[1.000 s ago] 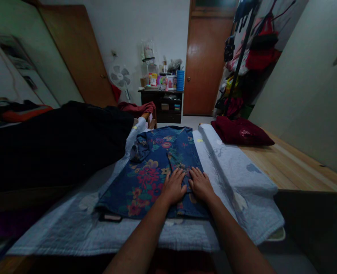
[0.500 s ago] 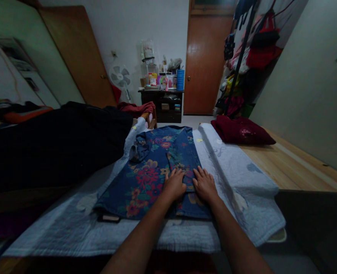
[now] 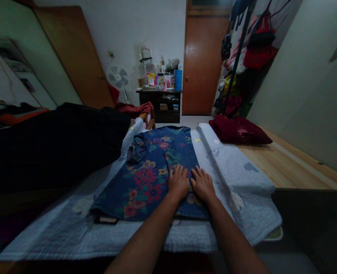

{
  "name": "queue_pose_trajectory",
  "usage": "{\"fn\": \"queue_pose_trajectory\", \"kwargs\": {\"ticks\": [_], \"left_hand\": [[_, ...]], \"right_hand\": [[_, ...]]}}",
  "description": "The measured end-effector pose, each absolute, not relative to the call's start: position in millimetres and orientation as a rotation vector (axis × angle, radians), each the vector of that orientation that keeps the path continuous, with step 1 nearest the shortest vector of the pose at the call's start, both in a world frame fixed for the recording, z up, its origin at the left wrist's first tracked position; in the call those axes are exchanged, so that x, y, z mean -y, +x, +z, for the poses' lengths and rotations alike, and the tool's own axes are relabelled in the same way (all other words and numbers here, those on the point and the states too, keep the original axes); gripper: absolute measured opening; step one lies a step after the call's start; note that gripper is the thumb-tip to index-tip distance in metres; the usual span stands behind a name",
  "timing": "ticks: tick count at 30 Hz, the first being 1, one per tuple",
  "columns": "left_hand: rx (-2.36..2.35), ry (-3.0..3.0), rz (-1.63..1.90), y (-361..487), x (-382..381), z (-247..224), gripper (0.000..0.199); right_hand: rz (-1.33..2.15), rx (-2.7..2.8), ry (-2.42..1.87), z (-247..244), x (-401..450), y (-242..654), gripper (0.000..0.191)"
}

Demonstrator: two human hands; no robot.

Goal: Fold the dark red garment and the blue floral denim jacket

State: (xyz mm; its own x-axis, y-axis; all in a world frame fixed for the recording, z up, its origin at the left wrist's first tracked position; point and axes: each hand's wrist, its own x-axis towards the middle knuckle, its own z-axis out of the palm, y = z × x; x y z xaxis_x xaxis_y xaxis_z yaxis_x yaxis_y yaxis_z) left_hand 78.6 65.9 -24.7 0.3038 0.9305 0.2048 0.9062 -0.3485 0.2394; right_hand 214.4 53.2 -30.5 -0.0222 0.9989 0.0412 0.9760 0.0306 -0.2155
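A blue floral shirt [image 3: 145, 177] lies spread on a pale quilted cloth [image 3: 242, 182], its right side folded inward over the body. On the folded part, my left hand [image 3: 179, 182] rests palm down with the fingers stretched out. Close beside it, my right hand [image 3: 203, 184] lies flat near the shirt's right edge, fingers apart. Both hands touch the fabric without gripping it. A sleeve [image 3: 136, 148] sticks out at the shirt's left side. Under the lower left hem, a small dark object with a light face [image 3: 107, 220] peeks out.
Dark clothing [image 3: 59, 144] is heaped at the left. A folded maroon garment [image 3: 239, 130] sits on the wooden surface [image 3: 294, 167] at the right. Farther back stand a fan [image 3: 118, 78], a dark cabinet [image 3: 144, 99] and a door [image 3: 200, 64]. Bags [image 3: 259, 53] hang at the right.
My left hand has shifted slightly right, closer to my right hand. My right hand stays flat on the shirt. The whole view has drifted a little to the left.
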Motion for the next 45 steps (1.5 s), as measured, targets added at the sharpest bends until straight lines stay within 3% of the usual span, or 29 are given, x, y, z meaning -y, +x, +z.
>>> {"fn": "queue_pose_trajectory", "kwargs": {"ticks": [14, 20, 27, 35, 45], "left_hand": [[-1.718, 2.474, 0.496, 74, -62, -25, 0.048], [-1.708, 2.46, 0.565, 71, -61, -26, 0.043], [-1.727, 2.408, 0.529, 71, -64, -30, 0.043], [-1.758, 2.398, 0.538, 75, -65, -32, 0.042], [-1.755, 2.43, 0.469, 73, -62, -24, 0.045]], "right_hand": [[0.212, 2.098, -2.015, -29, -61, 224, 0.049], [0.288, 2.013, -2.161, 2, -74, 211, 0.034], [-0.041, 1.83, -2.248, -6, -64, 179, 0.03], [-0.138, 1.849, -2.164, -21, -58, 179, 0.037], [-0.017, 2.064, -2.042, -28, -72, 199, 0.045]]}}
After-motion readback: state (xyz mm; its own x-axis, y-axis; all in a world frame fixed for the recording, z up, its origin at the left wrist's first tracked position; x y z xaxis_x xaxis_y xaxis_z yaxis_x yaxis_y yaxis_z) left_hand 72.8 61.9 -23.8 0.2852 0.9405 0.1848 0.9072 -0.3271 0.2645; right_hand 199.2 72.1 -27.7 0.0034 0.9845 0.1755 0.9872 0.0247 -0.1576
